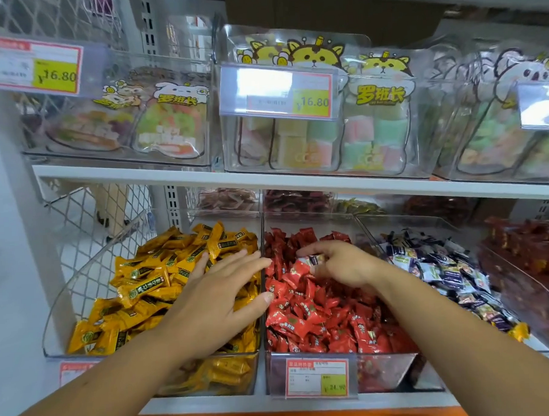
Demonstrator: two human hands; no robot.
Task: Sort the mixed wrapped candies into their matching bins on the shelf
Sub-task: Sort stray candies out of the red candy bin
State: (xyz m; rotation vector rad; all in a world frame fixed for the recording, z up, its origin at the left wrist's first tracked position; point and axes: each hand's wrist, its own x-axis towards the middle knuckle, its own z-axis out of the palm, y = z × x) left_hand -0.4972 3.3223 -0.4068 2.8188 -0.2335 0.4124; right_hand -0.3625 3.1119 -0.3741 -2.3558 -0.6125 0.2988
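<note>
On a shop shelf [212, 403], the left hand [220, 293] is lying flat, fingers straight, on the yellow candies [144, 276]; the right hand [345, 265] is pinching a blue-and-white candy [314, 259] over the red candies [319, 319] in the middle bin [384, 371]; the blue-and-white pile [439, 263] is sitting just right of it.

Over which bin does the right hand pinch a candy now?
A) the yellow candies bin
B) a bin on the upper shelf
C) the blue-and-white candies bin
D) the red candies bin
D: the right hand pinches a blue-and-white candy over the red candies bin; the left hand lies flat on the yellow candies.
</note>
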